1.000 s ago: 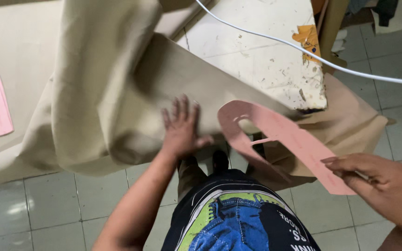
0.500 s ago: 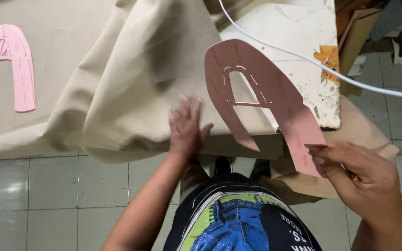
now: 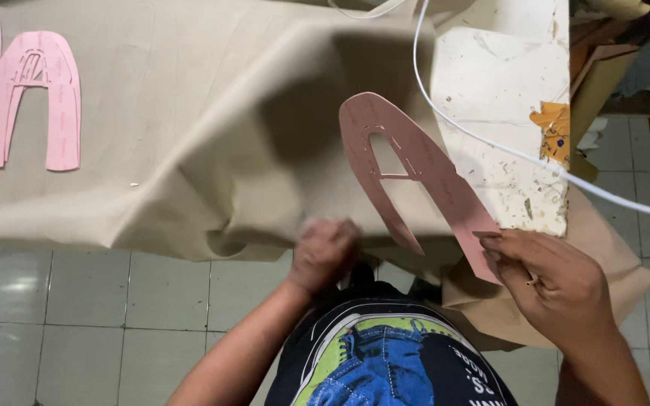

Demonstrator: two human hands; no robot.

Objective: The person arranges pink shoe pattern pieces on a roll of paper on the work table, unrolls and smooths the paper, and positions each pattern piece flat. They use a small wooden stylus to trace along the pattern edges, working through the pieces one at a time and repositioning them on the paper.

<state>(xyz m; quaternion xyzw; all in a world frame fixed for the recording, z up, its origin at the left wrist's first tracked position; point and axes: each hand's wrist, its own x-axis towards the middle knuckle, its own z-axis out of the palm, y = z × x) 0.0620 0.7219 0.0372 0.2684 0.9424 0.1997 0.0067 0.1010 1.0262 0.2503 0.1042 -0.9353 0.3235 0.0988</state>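
**Pink pattern piece held over beige cloth at the table edge**

The right hand [image 3: 558, 289] pinches one leg of a flat pink U-shaped pattern piece of stiff card [image 3: 408, 177], thumb and fingers closed on its lower end. The piece slants up and to the left from that grip, its rounded top lying over the wide sheet of beige cloth [image 3: 189, 135] and its long inner slot showing the cloth beneath. Whether the card rests flat on the cloth or hangs just above it cannot be told.

The left hand [image 3: 323, 252] is curled into a loose fist at the near edge of the cloth, where the fabric folds down over the table front; it is blurred, but the fingers appear closed on the cloth's hem.

To the right of the cloth lies a bare stretch of the worn white tabletop [image 3: 502, 90], with an orange scrap [image 3: 552, 128] near its right rim. A thin white cable [image 3: 490, 143] crosses above it and runs off to the right. At the far left, two more pink pattern pieces [image 3: 35, 105] lie flat on the cloth, well apart from both hands. Grey floor tiles [image 3: 84, 316] show below the table.
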